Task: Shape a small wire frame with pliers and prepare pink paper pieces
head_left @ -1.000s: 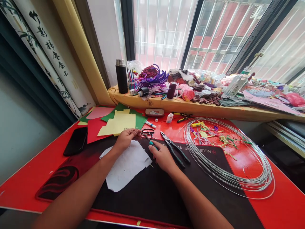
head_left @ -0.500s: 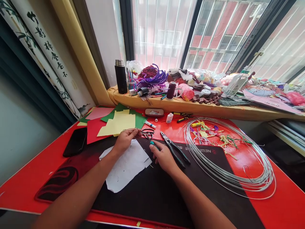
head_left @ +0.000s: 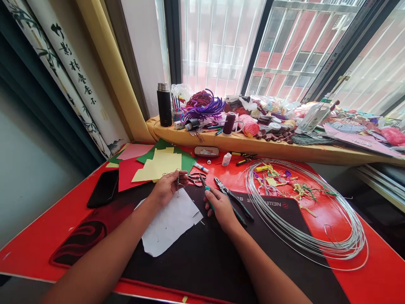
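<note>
My left hand (head_left: 165, 188) pinches a thin piece of bent wire (head_left: 178, 185) above a white sheet of paper (head_left: 169, 226); its twists and loops show at the fingertips, though the exact shape is too small to make out. My right hand (head_left: 220, 207) is closed around small pliers (head_left: 206, 190) with teal handles, their narrow jaws pointing up and away from me. Just beyond the two hands lies a pair of scissors (head_left: 198, 178). Larger dark-handled pliers (head_left: 236, 200) rest on the black mat (head_left: 202, 266), right of my right hand.
A big coil of silvery wire (head_left: 357, 236) spreads over the right side, around coloured scraps (head_left: 297, 185). At the left are a phone (head_left: 103, 188) and coloured paper (head_left: 158, 164). A small white bottle (head_left: 226, 159) stands behind. The crowded sill holds a black flask (head_left: 164, 105).
My right hand and the small pliers have drawn back right, away from the wire, and the jaws now point upward. My left hand has turned slightly, showing more of the wire.
</note>
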`<state>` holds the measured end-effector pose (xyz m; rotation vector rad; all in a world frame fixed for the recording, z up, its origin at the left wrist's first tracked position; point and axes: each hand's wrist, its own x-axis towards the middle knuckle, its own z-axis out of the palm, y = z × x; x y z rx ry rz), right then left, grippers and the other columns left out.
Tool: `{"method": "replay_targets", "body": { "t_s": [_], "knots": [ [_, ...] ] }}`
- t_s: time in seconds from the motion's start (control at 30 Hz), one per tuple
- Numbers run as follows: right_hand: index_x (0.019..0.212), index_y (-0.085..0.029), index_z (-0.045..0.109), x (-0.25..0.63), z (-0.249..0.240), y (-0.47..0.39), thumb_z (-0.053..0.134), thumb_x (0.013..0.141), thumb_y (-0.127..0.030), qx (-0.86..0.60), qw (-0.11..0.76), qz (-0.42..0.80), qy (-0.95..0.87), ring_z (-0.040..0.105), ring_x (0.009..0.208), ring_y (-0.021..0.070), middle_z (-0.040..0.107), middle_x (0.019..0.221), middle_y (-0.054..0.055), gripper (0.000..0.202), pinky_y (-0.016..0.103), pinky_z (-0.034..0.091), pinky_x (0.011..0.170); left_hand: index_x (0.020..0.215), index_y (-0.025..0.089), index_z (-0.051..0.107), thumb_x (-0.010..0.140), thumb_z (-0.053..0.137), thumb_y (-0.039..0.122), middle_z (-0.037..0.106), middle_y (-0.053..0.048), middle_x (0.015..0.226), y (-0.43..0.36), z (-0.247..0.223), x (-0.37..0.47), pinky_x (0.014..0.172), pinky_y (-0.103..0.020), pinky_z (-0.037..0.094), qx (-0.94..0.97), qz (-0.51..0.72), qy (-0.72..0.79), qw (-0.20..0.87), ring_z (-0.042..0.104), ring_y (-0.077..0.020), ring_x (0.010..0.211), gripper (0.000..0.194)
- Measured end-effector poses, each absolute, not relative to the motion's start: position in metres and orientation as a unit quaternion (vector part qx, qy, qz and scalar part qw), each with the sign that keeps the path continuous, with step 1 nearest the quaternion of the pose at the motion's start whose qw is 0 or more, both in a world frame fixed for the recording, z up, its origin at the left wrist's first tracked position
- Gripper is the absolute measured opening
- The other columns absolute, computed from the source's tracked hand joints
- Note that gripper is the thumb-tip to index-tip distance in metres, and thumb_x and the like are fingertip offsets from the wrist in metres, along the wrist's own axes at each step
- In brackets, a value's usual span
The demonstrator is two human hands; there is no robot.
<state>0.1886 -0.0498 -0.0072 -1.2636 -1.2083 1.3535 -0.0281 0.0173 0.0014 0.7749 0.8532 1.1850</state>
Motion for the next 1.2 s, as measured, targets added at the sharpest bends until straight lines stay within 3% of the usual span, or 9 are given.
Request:
{"method": "replay_targets", "body": {
  "t_s": [0.1,0.2,0.37,0.57,0.77,0.87,1.0,1.2],
  "knots": [
    [0.134,-0.018,0.067,0.19,-0.005,-0.053,0.06,0.091,-0.055,-0.549,0.43,0.429,-0.574,0.069,0.086,0.0251,0.072,0.102,0.01,0.057,0.033,0.056,0.068,0.103,0.011,0.077,0.095,0.068,0.035,0.077,-0.012,0.092,0.014,0.004,-0.025,0.079,-0.033,0.058,0.345,0.512,0.373,0.693,0.073,-0.0201,0.081,0.027],
    [0.141,-0.02,0.062,0.189,-0.003,-0.059,0.06,0.093,-0.044,-0.574,0.381,0.278,-0.67,0.063,0.119,0.0314,0.067,0.13,0.013,0.053,0.042,0.05,0.1,0.104,0.011,0.077,0.095,0.067,0.032,0.077,-0.013,0.094,0.012,0.006,-0.023,0.081,-0.033,0.059,0.338,0.517,0.363,0.697,0.073,-0.0205,0.083,0.024],
    [0.146,-0.02,0.058,0.185,-0.001,-0.064,0.063,0.094,-0.036,-0.603,0.259,0.15,-0.74,0.064,0.114,0.0305,0.067,0.124,0.014,0.054,0.041,0.049,0.1,0.104,0.013,0.079,0.09,0.073,0.03,0.075,-0.011,0.096,0.012,0.006,-0.023,0.086,-0.034,0.057,0.33,0.546,0.345,0.688,0.071,-0.0214,0.089,0.023],
    [0.147,-0.017,0.058,0.185,-0.005,-0.061,0.068,0.093,-0.041,-0.607,0.19,0.062,-0.769,0.06,0.114,0.0344,0.066,0.124,0.018,0.06,0.047,0.045,0.102,0.101,0.013,0.081,0.08,0.085,0.039,0.071,-0.005,0.083,0.011,0.0,-0.019,0.07,-0.024,0.051,0.366,0.534,0.373,0.665,0.061,-0.0139,0.076,0.034],
    [0.141,-0.018,0.064,0.19,-0.012,-0.055,0.073,0.09,-0.048,-0.58,0.237,0.08,-0.775,0.056,0.124,0.0378,0.065,0.132,0.019,0.06,0.051,0.04,0.109,0.105,0.012,0.078,0.073,0.089,0.042,0.076,-0.009,0.087,0.005,-0.005,-0.008,0.066,-0.027,0.052,0.386,0.496,0.385,0.676,0.064,-0.015,0.071,0.045],
    [0.135,-0.024,0.068,0.193,-0.013,-0.051,0.069,0.093,-0.045,-0.545,0.318,0.15,-0.762,0.058,0.125,0.0333,0.067,0.133,0.014,0.048,0.048,0.041,0.11,0.103,0.012,0.075,0.072,0.091,0.04,0.077,-0.009,0.086,0.003,-0.005,-0.004,0.062,-0.026,0.05,0.39,0.487,0.385,0.68,0.064,-0.0144,0.066,0.044],
    [0.128,-0.022,0.072,0.198,-0.008,-0.047,0.063,0.096,-0.045,-0.527,0.42,0.274,-0.686,0.064,0.121,0.0298,0.072,0.128,0.012,0.04,0.044,0.044,0.109,0.091,0.013,0.07,0.069,0.092,0.041,0.077,-0.009,0.082,0.001,-0.003,-0.003,0.06,-0.026,0.051,0.401,0.475,0.374,0.689,0.066,-0.0158,0.064,0.042],
    [0.114,-0.02,0.078,0.201,0.0,-0.046,0.063,0.094,-0.046,-0.528,0.46,0.367,-0.612,0.069,0.115,0.0301,0.077,0.12,0.01,0.036,0.044,0.048,0.104,0.09,0.013,0.069,0.068,0.093,0.041,0.075,-0.007,0.078,-0.001,-0.002,0.0,0.059,-0.026,0.051,0.411,0.464,0.37,0.692,0.067,-0.0162,0.064,0.044]
  ]
}}
